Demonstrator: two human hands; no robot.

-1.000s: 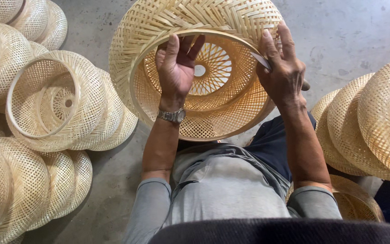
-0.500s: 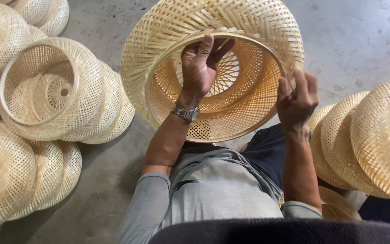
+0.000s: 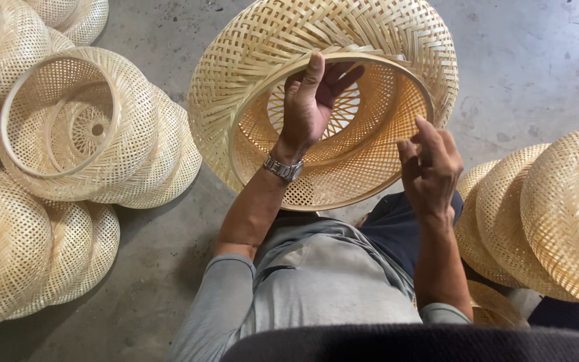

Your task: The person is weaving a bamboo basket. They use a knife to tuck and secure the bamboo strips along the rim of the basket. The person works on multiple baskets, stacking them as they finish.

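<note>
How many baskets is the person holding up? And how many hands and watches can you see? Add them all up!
Woven basket held up: 1
Hands: 2 (left hand, right hand)
Wristwatch: 1
Total: 4
The stacked baskets on the floor overlap too much to count.
</note>
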